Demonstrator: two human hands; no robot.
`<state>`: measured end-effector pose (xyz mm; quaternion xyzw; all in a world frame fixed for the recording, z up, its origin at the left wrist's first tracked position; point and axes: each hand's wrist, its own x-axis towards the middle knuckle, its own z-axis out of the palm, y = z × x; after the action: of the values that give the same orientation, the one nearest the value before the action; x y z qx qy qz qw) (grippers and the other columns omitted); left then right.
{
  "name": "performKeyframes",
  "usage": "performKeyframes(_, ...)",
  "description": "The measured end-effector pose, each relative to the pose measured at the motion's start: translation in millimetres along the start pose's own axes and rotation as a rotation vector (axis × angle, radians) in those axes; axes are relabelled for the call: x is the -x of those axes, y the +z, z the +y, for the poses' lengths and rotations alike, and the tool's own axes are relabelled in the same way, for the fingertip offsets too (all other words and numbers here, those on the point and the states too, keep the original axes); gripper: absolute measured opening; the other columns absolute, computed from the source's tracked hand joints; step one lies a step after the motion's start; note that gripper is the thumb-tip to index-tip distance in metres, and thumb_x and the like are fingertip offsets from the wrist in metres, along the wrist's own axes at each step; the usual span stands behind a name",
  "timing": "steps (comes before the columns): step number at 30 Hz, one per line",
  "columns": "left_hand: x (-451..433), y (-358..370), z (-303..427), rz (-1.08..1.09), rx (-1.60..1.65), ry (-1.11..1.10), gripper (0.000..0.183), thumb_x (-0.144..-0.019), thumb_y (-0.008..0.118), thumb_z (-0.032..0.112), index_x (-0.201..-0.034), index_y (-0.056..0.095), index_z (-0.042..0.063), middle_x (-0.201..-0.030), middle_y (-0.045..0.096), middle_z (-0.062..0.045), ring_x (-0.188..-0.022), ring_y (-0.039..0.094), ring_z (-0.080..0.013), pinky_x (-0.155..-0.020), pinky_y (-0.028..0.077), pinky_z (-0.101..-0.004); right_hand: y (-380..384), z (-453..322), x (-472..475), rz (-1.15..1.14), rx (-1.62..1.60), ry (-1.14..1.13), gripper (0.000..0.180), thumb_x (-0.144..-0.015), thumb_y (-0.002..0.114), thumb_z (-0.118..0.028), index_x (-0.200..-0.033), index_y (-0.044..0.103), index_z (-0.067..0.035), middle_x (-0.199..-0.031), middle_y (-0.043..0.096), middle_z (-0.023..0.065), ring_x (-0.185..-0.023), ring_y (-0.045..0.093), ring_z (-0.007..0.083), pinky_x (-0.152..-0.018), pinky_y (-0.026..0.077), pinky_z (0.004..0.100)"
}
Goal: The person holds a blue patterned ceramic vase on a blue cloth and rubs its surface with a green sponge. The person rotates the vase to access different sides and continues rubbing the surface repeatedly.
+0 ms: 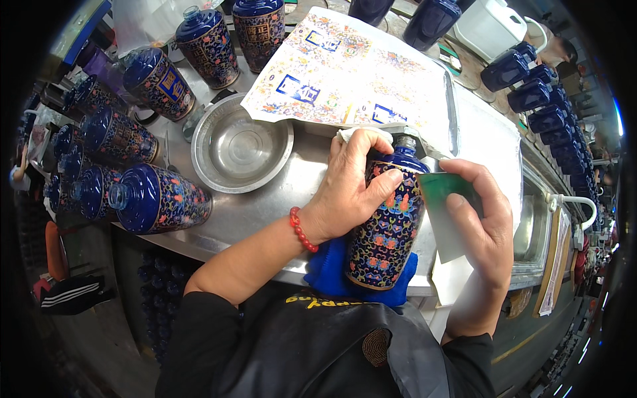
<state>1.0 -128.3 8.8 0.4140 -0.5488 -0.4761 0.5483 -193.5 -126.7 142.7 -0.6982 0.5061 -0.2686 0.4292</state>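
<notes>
A dark blue glass bottle [385, 234] with a colourful floral pattern lies tilted before me, its open neck away from me, on a blue cloth [326, 268]. My left hand [356, 184] rests on its shoulder, thumb pressed on the patterned surface, with a white cloth [366, 133] by the fingers. Between the thumb and fingers of my right hand [480, 214] is a flat green scraper [443, 209], whose edge is close to the bottle's right side; whether they touch I cannot tell. Beyond the bottle lie printed floral decal sheets [348, 69] with blue and gold panels.
A round metal basin [242, 144] stands left of my hands. Several decorated bottles [161, 199] crowd the steel table's left side. Plain blue bottles [530, 97] line the right, near a white jug [490, 27] and a metal sink [530, 234]. Scissors [167, 151] lie left of the basin.
</notes>
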Motion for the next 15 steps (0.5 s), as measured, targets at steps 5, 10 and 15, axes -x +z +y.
performKeyframes(5, 0.6, -0.8, 1.2, -0.028, 0.018, -0.041, 0.037, -0.093, 0.066, 0.027, -0.119, 0.051, 0.005, -0.116, 0.057, -0.014, -0.109, 0.048, -0.0313, -0.104, 0.036, -0.0435, -2.5, -6.6, -6.8, -0.079, 0.099, 0.019, 0.034, -0.093, 0.054, -0.008, -0.124, 0.063, 0.005, -0.102, 0.070, 0.0091, -0.091, 0.065, 0.0128, -0.082, 0.051, 0.0259)
performKeyframes(10, -0.5, -0.4, -0.6, -0.015, 0.020, -0.007, 0.037, -0.092, 0.066, 0.025, -0.119, 0.051, 0.005, -0.117, 0.057, -0.014, -0.110, 0.048, -0.0309, -0.105, 0.035, -0.0435, -2.1, -3.8, -15.3, -0.104, 0.169, -0.061, 0.034, -0.091, 0.053, -0.008, -0.120, 0.064, 0.005, -0.093, 0.071, 0.0090, -0.082, 0.067, 0.0134, -0.076, 0.052, 0.0267)
performKeyframes(15, -0.6, -0.1, -2.8, -0.005, 0.015, 0.026, 0.037, -0.092, 0.066, 0.024, -0.119, 0.051, 0.005, -0.117, 0.058, -0.014, -0.110, 0.048, -0.0307, -0.105, 0.035, -0.0435, -3.3, -4.7, -18.1, -0.127, 0.183, -0.060, 0.034, -0.091, 0.053, -0.009, -0.120, 0.064, 0.005, -0.092, 0.072, 0.0099, -0.081, 0.067, 0.0141, -0.076, 0.053, 0.0271)
